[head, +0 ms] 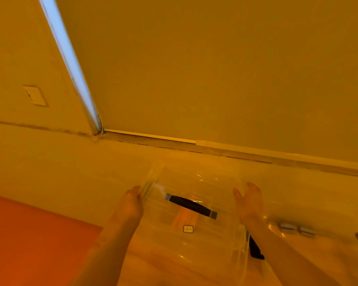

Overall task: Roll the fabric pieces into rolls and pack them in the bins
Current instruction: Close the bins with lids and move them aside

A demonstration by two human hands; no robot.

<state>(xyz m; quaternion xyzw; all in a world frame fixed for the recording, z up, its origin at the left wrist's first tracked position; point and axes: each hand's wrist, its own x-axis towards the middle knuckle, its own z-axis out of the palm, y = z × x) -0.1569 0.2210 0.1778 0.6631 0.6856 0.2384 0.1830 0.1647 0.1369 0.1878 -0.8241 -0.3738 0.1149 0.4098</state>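
At six o'clock in the view, a clear bin (194,213) with a lid and a dark handle (191,205) sits on the pale floor (70,172), and both hands flank it. The left hand (130,205) is at the bin's nine o'clock edge, its fingers curled against the rim, seemingly gripping it; the right hand (249,203) is at three o'clock, fingers straight and close together, palm turned toward the wall of the bin without clearly touching. That two-sided hold looks meant to steady or shift the bin square, or to work the lid. An orange shape (186,217) shows through the plastic under the handle, possibly a fabric roll; I cannot be sure. No loose fabric is plainly in view. At eight o'clock lies a red mat (29,234). At four o'clock are blurred clear plastic and grey clips (296,229), perhaps another bin. Beyond, at twelve, a drawn blind (215,69) meets the sill; a wall plate (35,94) sits at ten.
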